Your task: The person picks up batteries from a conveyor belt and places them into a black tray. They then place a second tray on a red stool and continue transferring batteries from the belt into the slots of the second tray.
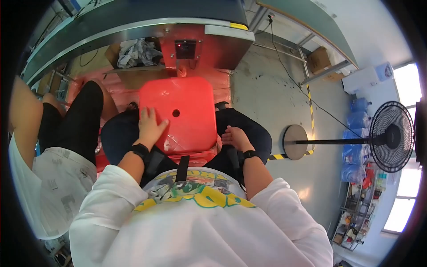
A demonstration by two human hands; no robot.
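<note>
A red plastic stool [187, 104] with a round hole in its seat stands between my knees. My left hand [150, 127] lies flat on the stool's near left corner, fingers together. At the stool's near right edge my right hand [235, 137] rests on my thigh, fingers curled, holding nothing that I can see. Both wrists wear black bands. A thin clear plastic film [175, 143] lies on the seat's near edge.
A grey conveyor bench [133, 24] with a red-lit housing [185, 49] runs across the top. Another person in black shorts and a white shirt [58, 173] sits at my left. A black pedestal fan [391, 135] stands at the right, near blue water bottles [358, 118] and a shelf.
</note>
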